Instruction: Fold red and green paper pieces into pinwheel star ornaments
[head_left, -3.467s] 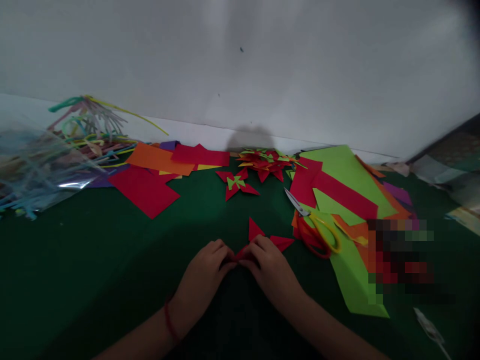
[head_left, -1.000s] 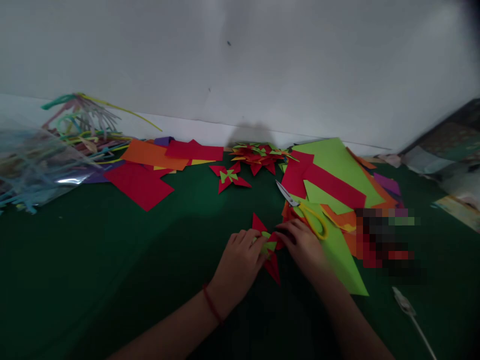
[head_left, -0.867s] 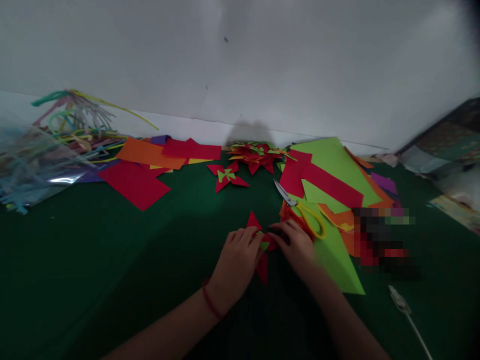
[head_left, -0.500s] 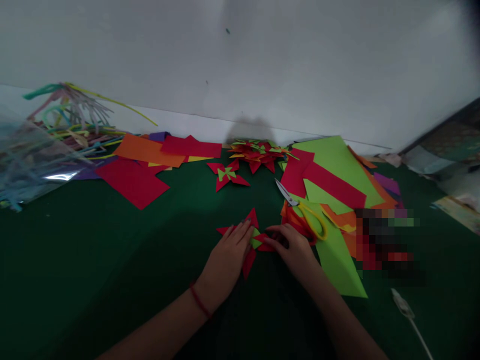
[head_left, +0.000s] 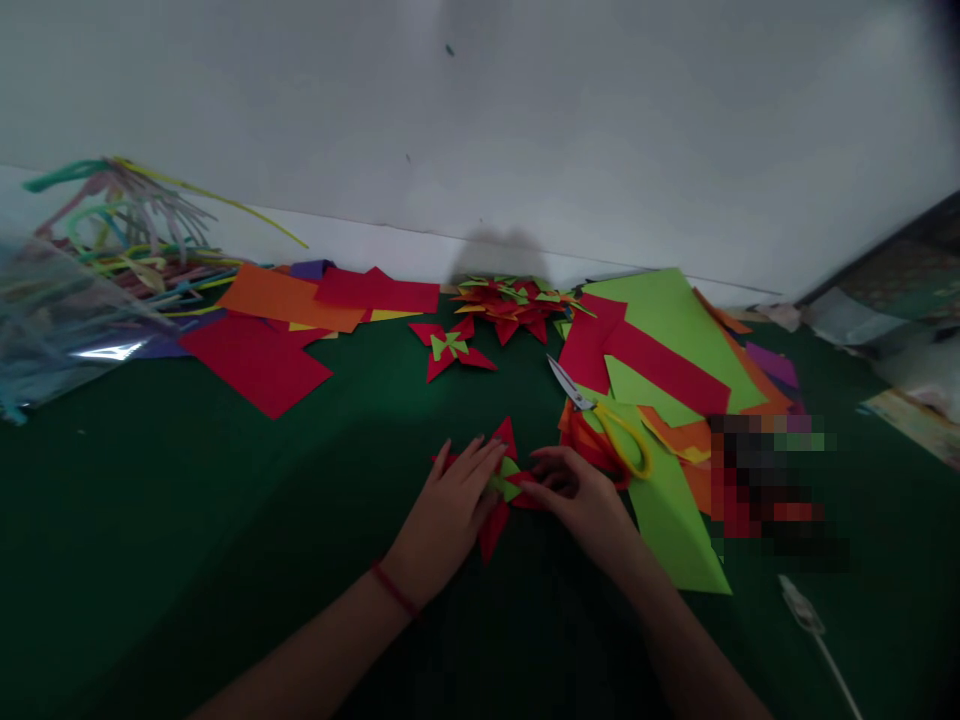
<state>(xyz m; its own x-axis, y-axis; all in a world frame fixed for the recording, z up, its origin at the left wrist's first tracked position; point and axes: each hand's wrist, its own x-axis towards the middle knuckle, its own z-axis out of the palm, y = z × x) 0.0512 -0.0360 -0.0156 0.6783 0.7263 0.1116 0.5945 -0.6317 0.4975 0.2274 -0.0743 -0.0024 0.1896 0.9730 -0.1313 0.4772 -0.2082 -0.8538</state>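
Observation:
A folded red paper star with a green centre (head_left: 504, 480) lies on the green table cover (head_left: 225, 500) in front of me. My left hand (head_left: 448, 510) rests flat on its left side, fingers stretched out over the paper. My right hand (head_left: 581, 497) has its fingers curled, pinching the star's right point. Yellow-handled scissors (head_left: 611, 425) lie just to the right of my right hand, on a stack of green, red and orange paper sheets (head_left: 675, 380).
A finished red and green star (head_left: 452, 349) and a pile of similar stars (head_left: 517, 305) lie farther back by the white wall. Red and orange sheets (head_left: 292, 320) lie at the back left, beside a plastic bag of coloured strips (head_left: 82, 290). A white cable (head_left: 817, 630) lies at the lower right.
The paper piece now shows a green centre and lies flat as a star. My left hand has spread flat over it; my right hand still pinches its right side.

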